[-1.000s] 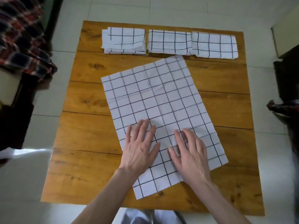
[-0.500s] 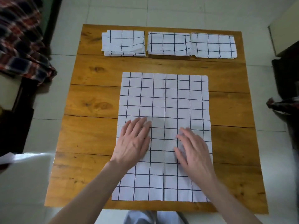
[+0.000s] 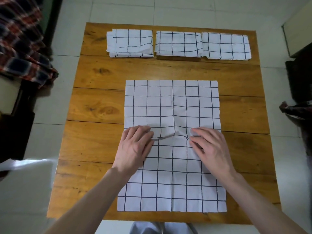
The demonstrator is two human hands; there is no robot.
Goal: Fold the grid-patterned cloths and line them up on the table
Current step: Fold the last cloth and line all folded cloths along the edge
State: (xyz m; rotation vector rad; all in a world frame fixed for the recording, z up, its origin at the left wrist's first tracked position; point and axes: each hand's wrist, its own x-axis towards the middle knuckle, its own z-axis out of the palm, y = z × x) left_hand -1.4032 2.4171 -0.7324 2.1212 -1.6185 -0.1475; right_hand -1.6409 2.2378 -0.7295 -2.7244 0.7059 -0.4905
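Wooden worktop, viewed from above. One grid-patterned cloth lies unfolded on it, square to the edges, running from the middle of the worktop to its near edge.

Left hand: palm down on the left half of the unfolded cloth, fingers bent at the tips and pressing into the fabric. A small ridge of cloth is bunched just ahead of the fingertips. Whether the fingers pinch the fabric or only push it cannot be told.

Right hand: palm down on the right half, fingers likewise bent against the fabric, with creases gathered beside them. Grip cannot be confirmed.

Between the two hands the cloth is puckered along its centre crease.

Along the far edge, three folded cloths lie in a row: left folded cloth, middle folded cloth, right folded cloth. Each touches or nearly touches its neighbour. The left one shows uneven layers at its near edge.

A plaid fabric lies off the worktop at far left.
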